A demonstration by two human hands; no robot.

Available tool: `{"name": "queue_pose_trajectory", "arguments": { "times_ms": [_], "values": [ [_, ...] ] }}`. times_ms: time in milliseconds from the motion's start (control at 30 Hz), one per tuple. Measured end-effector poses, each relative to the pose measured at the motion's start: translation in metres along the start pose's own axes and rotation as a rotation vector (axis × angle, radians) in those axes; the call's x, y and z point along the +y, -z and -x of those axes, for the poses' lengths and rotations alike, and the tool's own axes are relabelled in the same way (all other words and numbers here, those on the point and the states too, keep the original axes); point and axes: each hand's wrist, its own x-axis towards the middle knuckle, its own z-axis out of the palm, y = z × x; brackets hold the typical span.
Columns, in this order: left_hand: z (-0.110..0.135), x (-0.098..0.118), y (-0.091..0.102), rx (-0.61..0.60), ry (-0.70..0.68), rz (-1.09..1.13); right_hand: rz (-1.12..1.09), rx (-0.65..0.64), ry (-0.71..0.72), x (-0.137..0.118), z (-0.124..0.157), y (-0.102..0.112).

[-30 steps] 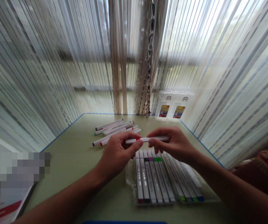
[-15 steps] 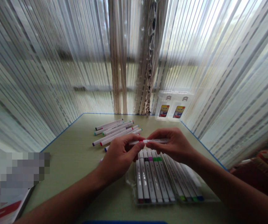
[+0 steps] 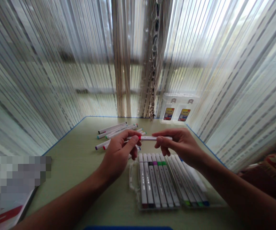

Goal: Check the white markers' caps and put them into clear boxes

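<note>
A white marker point(image 3: 148, 138) with a red band lies level between my two hands, above the table. My left hand point(image 3: 121, 145) pinches its left end near the red band, and my right hand point(image 3: 173, 142) grips its right end between thumb and fingers. Below them a clear plastic case point(image 3: 134, 179) lies open on the table, with white markers point(image 3: 160, 185) lined up in rows in both halves. Behind my left hand, a loose pile of markers point(image 3: 114, 131) with coloured ends is partly hidden by the fingers.
A clear case lid with two labels point(image 3: 175, 110) stands upright at the table's back right. String curtains point(image 3: 92, 64) hang behind the blue-edged table point(image 3: 68, 150). A flat object with a red stripe point(image 3: 5, 217), partly pixelated, sits at the lower left.
Both hands have risen slightly and spread apart along the marker, baring more of its middle. My left hand has shifted left. The markers in the case look the same.
</note>
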Motion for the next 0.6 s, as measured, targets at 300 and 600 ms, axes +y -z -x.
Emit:
{"name": "queue_pose_trajectory", "arguments": {
  "times_ms": [300,600],
  "values": [
    [-0.0038,-0.0042,0.003,0.08,0.066,0.221,-0.218,-0.008,0.001,0.0003,-0.0019,0.0042],
    [-0.0025,-0.0004,0.0015,0.092,0.051,0.294,-0.279,0.076,-0.013,-0.0031,-0.0047,0.0041]
  ]
}}
